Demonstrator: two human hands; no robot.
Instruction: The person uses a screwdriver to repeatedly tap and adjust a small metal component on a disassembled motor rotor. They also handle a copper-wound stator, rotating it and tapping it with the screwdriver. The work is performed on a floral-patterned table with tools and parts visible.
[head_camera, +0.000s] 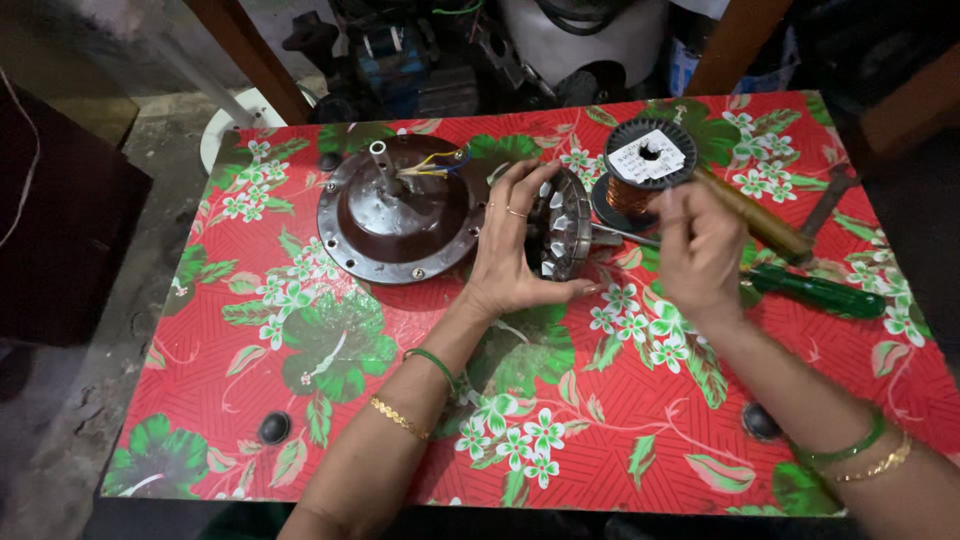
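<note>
Stator core — ribbed metal ring, on edge, cupped by left hand | right hand just beside it, fingers pinched — contents unclear | round brown motor cover left of core

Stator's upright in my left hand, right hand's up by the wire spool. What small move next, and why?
Probably draw the right hand toward the stator and lay the wire into a slot: the left hand holds it on edge, slots showing, and the copper spool stands just behind.

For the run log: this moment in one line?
left hand: grips stator core | right hand: pinches thin wire | copper wire spool: behind | table
</note>
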